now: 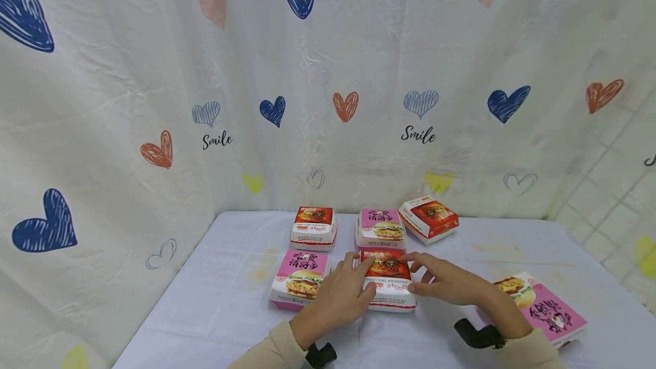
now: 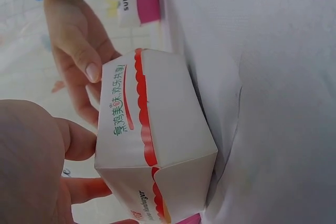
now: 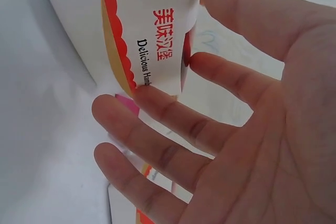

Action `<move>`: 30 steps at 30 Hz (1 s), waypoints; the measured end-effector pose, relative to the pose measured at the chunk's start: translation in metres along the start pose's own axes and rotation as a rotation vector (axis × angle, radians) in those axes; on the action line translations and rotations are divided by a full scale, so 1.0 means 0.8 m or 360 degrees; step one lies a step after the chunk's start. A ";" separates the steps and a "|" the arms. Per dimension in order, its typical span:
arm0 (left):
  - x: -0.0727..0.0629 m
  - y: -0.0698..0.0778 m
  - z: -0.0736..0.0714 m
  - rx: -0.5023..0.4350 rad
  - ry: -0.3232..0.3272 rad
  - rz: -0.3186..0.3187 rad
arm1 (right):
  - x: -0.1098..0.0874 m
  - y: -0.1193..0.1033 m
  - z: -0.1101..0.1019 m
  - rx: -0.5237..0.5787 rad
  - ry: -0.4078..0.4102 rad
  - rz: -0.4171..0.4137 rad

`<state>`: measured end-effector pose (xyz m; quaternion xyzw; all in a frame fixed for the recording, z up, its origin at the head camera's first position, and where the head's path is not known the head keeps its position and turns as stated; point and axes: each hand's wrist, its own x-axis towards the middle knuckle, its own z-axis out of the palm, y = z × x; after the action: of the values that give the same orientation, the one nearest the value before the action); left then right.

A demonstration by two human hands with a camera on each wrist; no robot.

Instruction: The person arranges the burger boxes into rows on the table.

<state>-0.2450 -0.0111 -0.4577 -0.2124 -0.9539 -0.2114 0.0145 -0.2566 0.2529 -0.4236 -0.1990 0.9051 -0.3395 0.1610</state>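
Note:
A red-and-white burger box [image 1: 392,295] sits on the white-covered table, between my two hands. My left hand [image 1: 344,294] touches its left side and top, with the thumb near the front edge. At its right side, my right hand [image 1: 445,281] has thumb and index fingertips against the box, while the other fingers extend loosely apart, as the right wrist view shows. Just left of my left hand lies a pink burger box [image 1: 294,283]. Directly behind the middle box stands another pink box [image 1: 381,231]. The left wrist view shows the box's white front [image 2: 173,108].
A red-and-white box [image 1: 314,231] stands at the back left. Another red box [image 1: 429,220] sits askew at the back right. Beyond my right forearm lies a pink box [image 1: 556,315], turned at an angle. A heart-printed curtain [image 1: 318,73] hangs behind the table.

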 end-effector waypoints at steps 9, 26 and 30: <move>-0.004 0.004 -0.016 -0.0016 0.0092 0.0043 | -0.015 -0.006 -0.018 -0.0053 0.0071 -0.0041; 0.004 0.018 -0.083 -0.0301 0.0552 0.0261 | -0.056 -0.016 -0.072 -0.0171 0.0470 -0.0056; 0.025 0.028 -0.099 -0.0394 0.0536 0.0275 | -0.064 -0.016 -0.079 -0.0236 0.0634 -0.0087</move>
<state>-0.2590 -0.0176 -0.3745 -0.2553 -0.8830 -0.3574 0.1654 -0.2357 0.3035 -0.3615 -0.1636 0.9358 -0.3089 -0.0454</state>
